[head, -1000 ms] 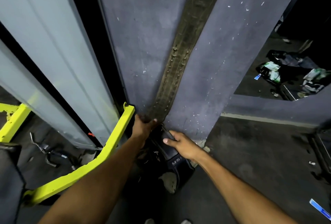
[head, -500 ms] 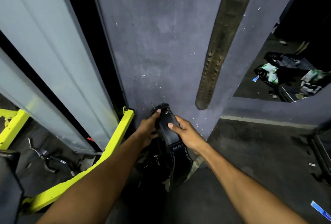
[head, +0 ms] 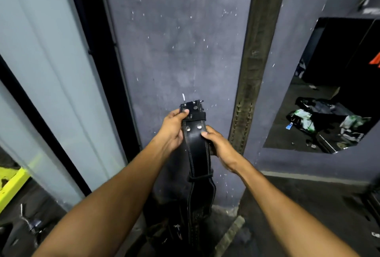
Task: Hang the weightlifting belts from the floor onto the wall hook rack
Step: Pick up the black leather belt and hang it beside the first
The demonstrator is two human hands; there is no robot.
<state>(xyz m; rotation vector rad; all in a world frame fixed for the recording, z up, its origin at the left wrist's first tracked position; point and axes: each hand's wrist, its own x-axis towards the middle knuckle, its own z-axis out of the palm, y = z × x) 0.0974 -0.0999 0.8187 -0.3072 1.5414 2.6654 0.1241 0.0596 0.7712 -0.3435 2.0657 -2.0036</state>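
Note:
A black leather weightlifting belt (head: 197, 149) with white stitching and metal rivets hangs upright in front of the grey wall. My left hand (head: 171, 131) grips its buckle end from the left, thumb on top. My right hand (head: 219, 145) holds the strap from the right, just below the rivets. The belt's wide lower part (head: 200, 201) droops toward the floor. A worn brown belt (head: 249, 84) hangs down the wall to the right of my hands. No hook rack shows in the view.
A yellow machine frame (head: 12, 184) and metal parts (head: 30, 223) lie at the lower left. A pale panel (head: 47, 71) stands left of the wall. At right a mirror or opening (head: 329, 112) shows bags and clutter on a dark floor.
Both hands have lifted the black belt from near the floor up along the wall. The left hand let go of the brown belt's end, which now hangs free to the right.

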